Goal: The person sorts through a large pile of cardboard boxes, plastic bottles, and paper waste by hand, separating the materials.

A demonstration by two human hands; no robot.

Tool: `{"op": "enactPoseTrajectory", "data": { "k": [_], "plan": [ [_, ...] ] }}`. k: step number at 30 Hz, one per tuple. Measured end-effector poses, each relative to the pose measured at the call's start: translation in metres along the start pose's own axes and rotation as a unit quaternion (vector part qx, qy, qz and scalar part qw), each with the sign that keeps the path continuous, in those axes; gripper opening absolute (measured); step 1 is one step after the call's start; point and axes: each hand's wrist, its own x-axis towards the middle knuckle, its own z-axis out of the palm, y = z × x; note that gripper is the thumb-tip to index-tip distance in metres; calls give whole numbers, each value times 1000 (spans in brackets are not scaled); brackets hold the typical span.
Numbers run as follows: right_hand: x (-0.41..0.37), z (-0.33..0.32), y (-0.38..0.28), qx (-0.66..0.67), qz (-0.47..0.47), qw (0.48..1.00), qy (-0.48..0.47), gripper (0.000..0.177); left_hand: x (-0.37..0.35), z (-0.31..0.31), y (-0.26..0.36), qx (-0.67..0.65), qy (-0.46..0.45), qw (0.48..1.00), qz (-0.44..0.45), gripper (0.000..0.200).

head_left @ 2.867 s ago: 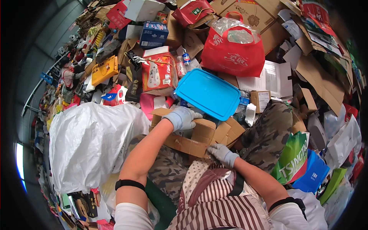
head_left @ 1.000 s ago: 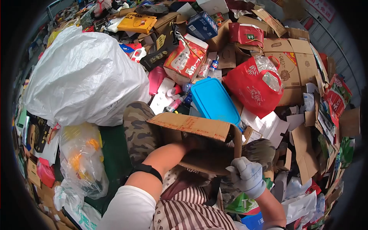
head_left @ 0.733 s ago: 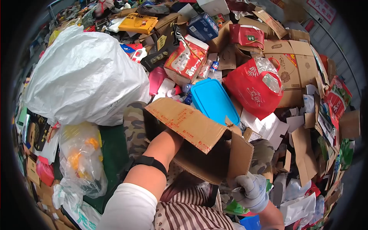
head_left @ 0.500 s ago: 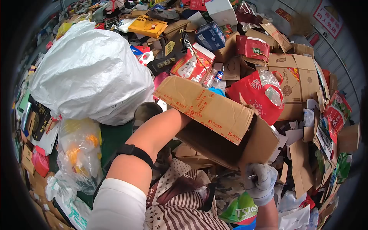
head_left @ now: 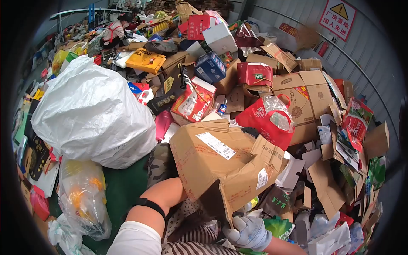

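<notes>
- At the near left, a clear plastic bag with yellow and orange contents lay beside a strip of green ground.
- Just beyond it stood a bulging white sack; at the far left, well apart, a co-worker sat low among the heaped goods.
- Right of the sack, the left arm, with a black band around it, reached up behind the cardboard box. The left hand was hidden there, so whether its grip was spread or pressed together I could not tell.
- The box was in the middle, tilted above the lap, its dark opening turned towards the wearer and two white labels showing on its outside.
- The step in hand seemed to be handling this box with both arms: one within or behind it, the other at its edge.
- At the box's near lower corner, the gloved right hand had its grip pinching the cardboard edge. The next move, I judged, called for a firm hold at that corner and support from behind, since the creased panels looked loose enough to fold.
- Farther right were a red carrier bag beyond the box, a green bag just beside the right hand, and a bent cardboard sheet.
</notes>
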Motion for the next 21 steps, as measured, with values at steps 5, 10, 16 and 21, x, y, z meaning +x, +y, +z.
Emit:
{"op": "enactPoseTrajectory", "data": {
  "k": [5, 10, 16, 21],
  "plan": [
    [-8, 3, 35, -27, 101, 994, -23, 26, -72, 3, -3, 3, 122, 987, 108, 40],
    [-36, 5, 67, -78, 104, 990, -44, 22, -190, -141, 2, -474, -128, 871, 3, 35],
    [-77, 34, 82, 42, 85, 993, -66, 26, -130, -202, -21, -315, 266, 910, 38, 45],
    [-125, 45, 78, 25, 112, 987, -111, 29, -23, -155, -7, 29, 3, 999, -34, 51]
  ]
}}
